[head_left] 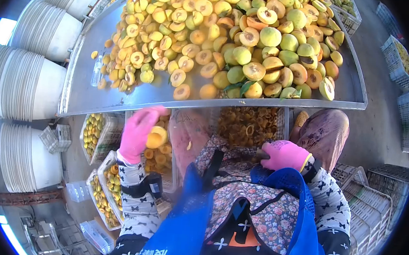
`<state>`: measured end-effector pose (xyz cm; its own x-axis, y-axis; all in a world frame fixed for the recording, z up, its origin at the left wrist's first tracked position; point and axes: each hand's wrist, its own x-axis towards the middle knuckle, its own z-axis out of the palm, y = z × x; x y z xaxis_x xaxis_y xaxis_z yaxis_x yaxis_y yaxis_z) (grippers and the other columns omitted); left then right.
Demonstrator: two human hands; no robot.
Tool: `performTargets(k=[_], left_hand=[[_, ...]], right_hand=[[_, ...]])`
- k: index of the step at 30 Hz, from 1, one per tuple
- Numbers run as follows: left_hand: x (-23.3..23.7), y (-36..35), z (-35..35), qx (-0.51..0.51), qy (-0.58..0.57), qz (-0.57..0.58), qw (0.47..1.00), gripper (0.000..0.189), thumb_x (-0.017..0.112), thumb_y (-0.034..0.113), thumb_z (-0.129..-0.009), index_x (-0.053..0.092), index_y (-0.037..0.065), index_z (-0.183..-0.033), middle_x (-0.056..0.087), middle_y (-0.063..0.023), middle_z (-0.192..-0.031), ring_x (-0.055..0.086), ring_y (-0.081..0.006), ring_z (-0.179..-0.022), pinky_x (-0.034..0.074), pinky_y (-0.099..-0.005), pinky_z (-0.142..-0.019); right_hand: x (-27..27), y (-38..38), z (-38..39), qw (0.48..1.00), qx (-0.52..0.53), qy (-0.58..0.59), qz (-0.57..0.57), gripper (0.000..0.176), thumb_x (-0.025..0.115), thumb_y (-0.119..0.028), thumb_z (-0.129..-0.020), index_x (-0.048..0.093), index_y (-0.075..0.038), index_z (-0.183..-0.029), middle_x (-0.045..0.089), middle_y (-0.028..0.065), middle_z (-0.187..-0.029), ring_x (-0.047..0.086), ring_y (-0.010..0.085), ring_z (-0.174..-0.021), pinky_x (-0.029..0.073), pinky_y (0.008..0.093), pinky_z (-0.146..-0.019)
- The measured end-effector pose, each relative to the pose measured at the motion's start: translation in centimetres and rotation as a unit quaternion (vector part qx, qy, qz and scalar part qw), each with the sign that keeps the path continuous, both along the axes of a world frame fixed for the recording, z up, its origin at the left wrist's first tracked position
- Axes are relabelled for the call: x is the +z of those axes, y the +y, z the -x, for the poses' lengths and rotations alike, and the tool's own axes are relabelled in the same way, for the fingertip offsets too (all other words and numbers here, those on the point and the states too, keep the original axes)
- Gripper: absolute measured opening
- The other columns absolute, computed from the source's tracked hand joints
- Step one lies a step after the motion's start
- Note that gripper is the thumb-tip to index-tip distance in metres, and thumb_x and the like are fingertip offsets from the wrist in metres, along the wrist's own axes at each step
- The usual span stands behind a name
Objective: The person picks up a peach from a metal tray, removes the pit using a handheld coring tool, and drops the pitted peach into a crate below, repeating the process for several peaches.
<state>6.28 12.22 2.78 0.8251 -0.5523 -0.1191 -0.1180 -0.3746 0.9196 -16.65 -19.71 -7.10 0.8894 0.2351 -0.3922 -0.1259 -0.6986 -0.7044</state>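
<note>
My left hand [137,133], in a pink glove, is over a crate of pitted peach halves [157,159] between the table edge and my lap. Its fingers stretch out, slightly blurred. A hollowed yellow peach half [156,137] is right beside the palm, above the crate, and looks loose from the fingers. My right hand [285,155], also gloved in pink, is closed low over my lap. A small brownish end shows at its fingers, but most of what it grips is hidden. Beyond both hands, a metal table [121,103] bears a heap of peaches [262,41], many cut in half.
Between my knees stands a crate of brown pits and scraps [249,126]. Crates of yellow fruit [95,134] are on the floor at left, near stacked white tubs [18,83]. Crates [365,205] stand at right. A clear bottle [96,71] lies on the table.
</note>
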Motion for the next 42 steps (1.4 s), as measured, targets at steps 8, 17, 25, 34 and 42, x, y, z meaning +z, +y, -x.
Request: performTargets(k=[8,17,25,34,42], left_hand=[[-5.8,-17.8,2.2,-0.038,-0.030,-0.127,0.991,0.076,0.076,0.054,-0.079,0.059,-0.001,-0.128,0.064,-0.0216,-0.118,0.067,-0.0252,-0.104,0.054,-0.0357,-0.089],[-12.1,-21.2,1.5,-0.019,-0.122,-0.106,0.987,0.073,0.075,0.041,-0.079,0.048,-0.001,-0.132,0.061,-0.0211,-0.112,0.065,-0.0292,-0.095,0.053,-0.0391,-0.079],[-3.6,-14.5,7.0,-0.183,0.067,0.236,0.952,0.068,0.070,0.002,-0.082,0.041,0.001,-0.144,0.049,-0.0085,-0.136,0.047,-0.0196,-0.128,0.038,-0.0340,-0.109],[-5.8,-11.9,6.9,-0.233,0.008,0.118,0.965,0.056,0.043,0.023,-0.106,0.027,-0.001,-0.154,0.038,-0.0127,-0.152,0.037,-0.0230,-0.140,0.029,-0.0388,-0.116],[-3.9,-13.5,8.2,-0.049,0.223,0.276,0.934,0.043,0.043,0.029,-0.106,0.045,0.004,-0.141,0.064,-0.0122,-0.113,0.064,-0.0187,-0.095,0.052,-0.0314,-0.083]], right_hand=[[0.7,0.5,-1.8,0.995,-0.063,-0.065,-0.043,0.040,0.067,-0.032,-0.087,0.056,-0.001,-0.110,0.065,0.0220,-0.086,0.065,0.0417,-0.085,0.050,0.0489,-0.074],[1.3,0.3,-0.3,0.973,-0.156,-0.149,-0.080,0.033,0.069,-0.027,-0.085,0.056,-0.001,-0.100,0.064,0.0220,-0.083,0.064,0.0426,-0.081,0.050,0.0483,-0.071],[4.9,2.1,-2.4,0.748,-0.397,-0.024,-0.532,0.034,0.071,-0.025,-0.091,0.058,-0.002,-0.113,0.062,0.0003,-0.078,0.055,0.0077,-0.054,0.042,0.0221,-0.047],[7.4,0.8,-3.8,0.901,-0.232,-0.026,-0.366,0.029,0.075,-0.011,-0.082,0.063,-0.002,-0.107,0.064,0.0029,-0.083,0.059,0.0131,-0.066,0.048,0.0284,-0.059],[6.5,2.3,-3.0,0.866,-0.281,-0.414,-0.016,0.029,0.073,-0.011,-0.084,0.059,-0.002,-0.108,0.064,0.0183,-0.087,0.064,0.0378,-0.073,0.053,0.0437,-0.065]])
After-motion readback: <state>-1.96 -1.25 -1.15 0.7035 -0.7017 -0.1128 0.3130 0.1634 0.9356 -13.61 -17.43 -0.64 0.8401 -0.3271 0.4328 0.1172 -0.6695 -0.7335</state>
